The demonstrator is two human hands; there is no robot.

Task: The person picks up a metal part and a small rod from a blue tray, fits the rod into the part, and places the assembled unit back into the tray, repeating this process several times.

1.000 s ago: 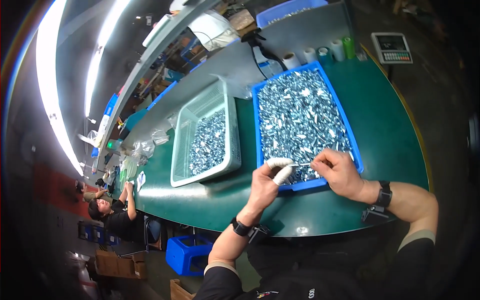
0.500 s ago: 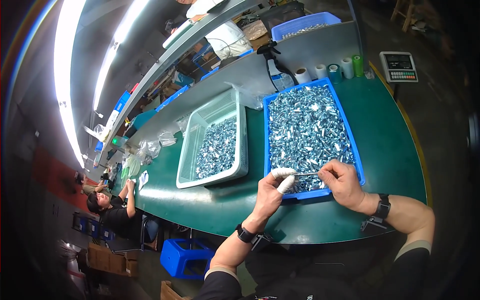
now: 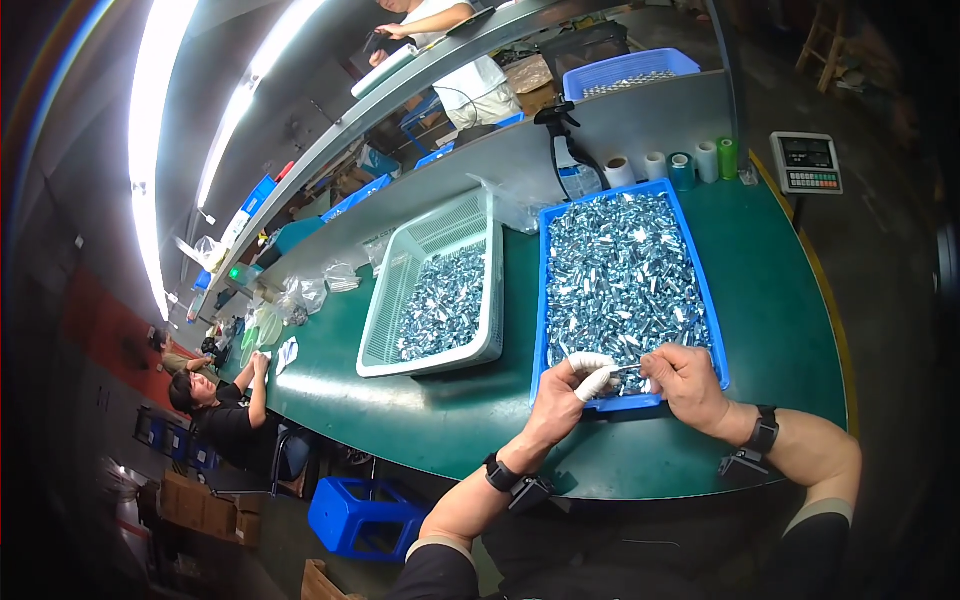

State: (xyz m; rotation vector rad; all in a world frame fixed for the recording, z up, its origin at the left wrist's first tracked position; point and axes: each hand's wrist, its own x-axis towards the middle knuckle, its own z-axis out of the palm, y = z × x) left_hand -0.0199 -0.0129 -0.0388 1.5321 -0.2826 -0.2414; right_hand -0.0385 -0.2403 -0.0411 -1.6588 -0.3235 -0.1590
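Over the near edge of a blue tray (image 3: pixel 716 335), both hands meet at a thin metal rod (image 3: pixel 627 367). My left hand (image 3: pixel 562 402), with white covers on its thumb and forefinger, pinches one end. My right hand (image 3: pixel 692 388) pinches the other end between thumb and bent fingers. Whether a small part sits on the rod is too small to tell. Small shiny metal pieces (image 3: pixel 625 275) fill the tray just beyond my fingers. To the left stands a pale green perforated basket (image 3: pixel 375 335), partly filled with similar metal pieces (image 3: pixel 447 300).
Behind the tray stand a black-topped spray bottle (image 3: pixel 565 150) and several rolls of film or tape (image 3: pixel 682 171). A scale display (image 3: pixel 806 163) stands right of the green table (image 3: pixel 440 425). A blue stool (image 3: pixel 365 517) is below its edge. Co-workers (image 3: pixel 235 415) are at the left and beyond the partition.
The view has shifted slightly, so the table sits lower in it. My hands have drawn a little closer together, and less of the rod shows between them.
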